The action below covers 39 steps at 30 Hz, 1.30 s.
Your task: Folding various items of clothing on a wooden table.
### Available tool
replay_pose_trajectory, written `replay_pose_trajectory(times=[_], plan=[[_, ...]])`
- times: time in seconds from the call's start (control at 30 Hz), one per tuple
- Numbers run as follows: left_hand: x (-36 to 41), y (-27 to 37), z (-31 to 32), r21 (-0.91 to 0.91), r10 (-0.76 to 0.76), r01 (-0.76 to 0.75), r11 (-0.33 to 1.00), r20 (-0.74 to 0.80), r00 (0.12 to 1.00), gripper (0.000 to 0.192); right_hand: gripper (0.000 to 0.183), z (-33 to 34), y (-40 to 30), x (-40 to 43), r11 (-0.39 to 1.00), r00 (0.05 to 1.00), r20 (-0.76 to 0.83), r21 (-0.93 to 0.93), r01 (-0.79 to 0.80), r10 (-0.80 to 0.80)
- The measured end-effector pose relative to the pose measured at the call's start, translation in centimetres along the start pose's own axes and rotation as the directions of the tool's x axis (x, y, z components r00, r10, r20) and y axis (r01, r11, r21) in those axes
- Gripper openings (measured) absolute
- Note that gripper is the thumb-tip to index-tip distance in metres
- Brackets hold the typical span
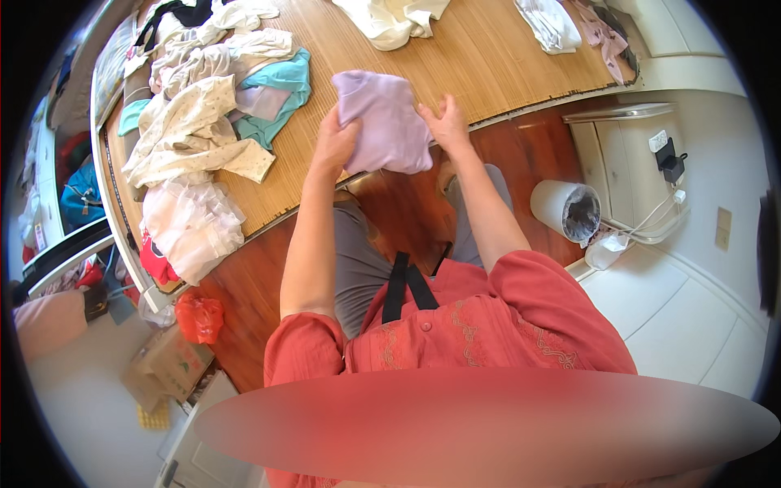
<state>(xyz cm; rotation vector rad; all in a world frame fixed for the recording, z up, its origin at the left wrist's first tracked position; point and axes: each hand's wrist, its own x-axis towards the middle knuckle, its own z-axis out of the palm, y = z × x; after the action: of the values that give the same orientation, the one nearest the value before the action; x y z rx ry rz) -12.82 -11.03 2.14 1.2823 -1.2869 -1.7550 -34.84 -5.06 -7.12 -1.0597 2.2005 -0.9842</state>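
Observation:
A folded lilac garment [384, 125] is held up over the near edge of the bed, in front of my knees. My left hand [337, 143] grips its left side, thumb on top and the other fingers hidden beneath. Beside its right edge is my right hand [448, 125], thumb and fingers apart; whether it touches the cloth there I cannot tell. On the bamboo mat [482, 73] to the left lies a heap of loose clothes, with a cream dotted top [189, 134], a turquoise garment [287, 79] and a pale pink tulle piece [189, 226].
White folded clothing [549, 27] and a pink printed garment [601, 36] lie at the mat's far right. A cream garment [396, 21] is at the back. On the floor stand a lined waste bin [549, 204], a red plastic bag [200, 318] and a cardboard box [171, 360].

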Motion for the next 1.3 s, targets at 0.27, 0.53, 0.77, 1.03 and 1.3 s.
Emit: replay_pose_trajectory(times=[0.27,0.53,0.77,1.03,1.3], plan=[[-3.2,9.7,3.1,0.625,0.068,-0.518,0.583,0.599,0.798,0.046,0.069,-11.0,-11.2,-1.7,0.859,0.577,0.678,0.504,0.087,-0.456],[-2.1,11.6,4.1,0.401,0.131,-0.345,0.849,0.474,0.871,0.031,0.033,-16.5,-11.7,2.2,0.865,0.717,0.648,0.485,-0.128,-0.257],[2.2,1.4,-2.9,0.455,0.143,-0.109,0.884,-0.041,0.989,0.048,0.038,-21.3,-5.8,18.6,0.973,0.893,0.389,0.084,0.213,-0.229],[-0.1,-8.9,-7.5,0.972,0.188,-0.071,0.223,0.029,0.982,0.068,0.039,-4.1,-5.5,20.6,0.766,0.809,0.229,-0.262,0.587,-0.542],[0.3,-8.6,-6.9,0.974,0.132,-0.067,0.218,0.038,0.991,0.078,0.044,8.5,-9.3,14.4,0.690,0.841,0.436,-0.501,0.523,-0.321]])
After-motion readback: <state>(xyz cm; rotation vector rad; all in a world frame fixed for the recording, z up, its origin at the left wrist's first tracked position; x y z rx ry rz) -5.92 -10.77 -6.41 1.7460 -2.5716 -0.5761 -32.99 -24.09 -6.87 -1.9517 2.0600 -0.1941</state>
